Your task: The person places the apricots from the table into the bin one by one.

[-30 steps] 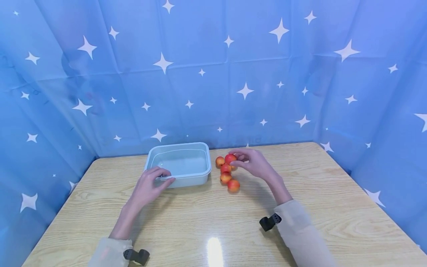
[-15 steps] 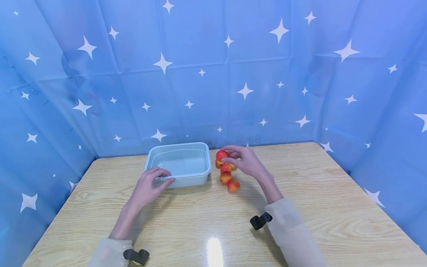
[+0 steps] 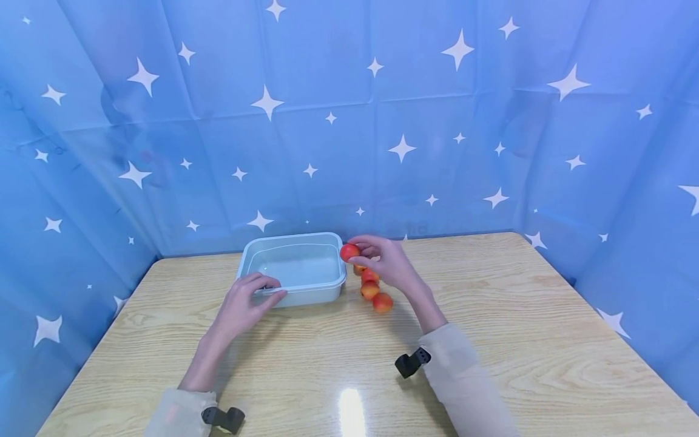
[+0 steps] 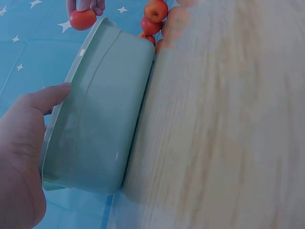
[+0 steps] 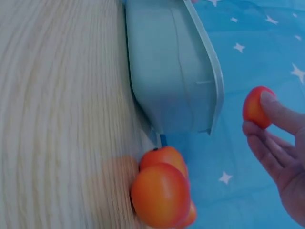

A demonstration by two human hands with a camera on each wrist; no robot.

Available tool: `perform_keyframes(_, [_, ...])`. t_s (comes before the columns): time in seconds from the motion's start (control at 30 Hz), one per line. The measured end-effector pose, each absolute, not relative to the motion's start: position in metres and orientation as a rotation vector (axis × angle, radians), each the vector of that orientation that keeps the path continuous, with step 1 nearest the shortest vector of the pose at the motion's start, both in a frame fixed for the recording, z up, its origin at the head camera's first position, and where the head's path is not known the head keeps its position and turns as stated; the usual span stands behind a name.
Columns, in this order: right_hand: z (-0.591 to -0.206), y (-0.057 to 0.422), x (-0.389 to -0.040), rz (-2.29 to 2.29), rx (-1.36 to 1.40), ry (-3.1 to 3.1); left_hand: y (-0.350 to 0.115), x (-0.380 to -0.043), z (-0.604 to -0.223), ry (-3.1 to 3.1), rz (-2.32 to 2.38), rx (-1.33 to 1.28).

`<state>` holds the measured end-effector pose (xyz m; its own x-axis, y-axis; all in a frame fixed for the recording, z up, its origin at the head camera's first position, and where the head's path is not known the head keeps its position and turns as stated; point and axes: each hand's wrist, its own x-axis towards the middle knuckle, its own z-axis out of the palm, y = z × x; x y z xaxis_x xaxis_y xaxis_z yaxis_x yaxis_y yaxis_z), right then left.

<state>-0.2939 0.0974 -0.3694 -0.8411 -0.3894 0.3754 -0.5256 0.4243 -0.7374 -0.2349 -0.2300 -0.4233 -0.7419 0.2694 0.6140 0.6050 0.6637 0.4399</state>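
Observation:
A small red-orange apple (image 3: 349, 252) is pinched between the thumb and fingers of my right hand (image 3: 390, 264), held up at the right rim of a pale blue plastic container (image 3: 314, 297). In the right wrist view the held apple (image 5: 256, 109) shows above the level of the container's rim. My left hand (image 3: 243, 306) grips the container's front rim near its left corner, thumb outside and fingers over the edge. Several more apples lie on the table right of the container, among them a yellow-orange one (image 3: 369, 290) and a front one (image 3: 383, 303); my right hand partly hides those behind.
The container stands on a light wood table (image 3: 306, 364), near the table's back edge. A blue curtain (image 3: 349, 152) with white stars hangs behind and at both sides. Each sleeve carries a black wrist camera, such as the right one (image 3: 412, 362).
My right hand has lifted the apple from the pile and carried it left, over the other apples, to the container's right rim. The left hand and the container stay in place.

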Motion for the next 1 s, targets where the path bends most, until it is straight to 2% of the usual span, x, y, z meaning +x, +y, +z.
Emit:
perform_keyframes(0.6, [-0.377,0.068,-0.291,1.437,0.974,-2.434,-0.230,-0.236,-0.422,-2.387,-0.890,-0.673])
perform_keyframes(1.0, [-0.385,0.053,-0.286,1.446,0.983,-2.470,-0.231,-0.236,-0.423,-2.391,-0.903,-0.670])
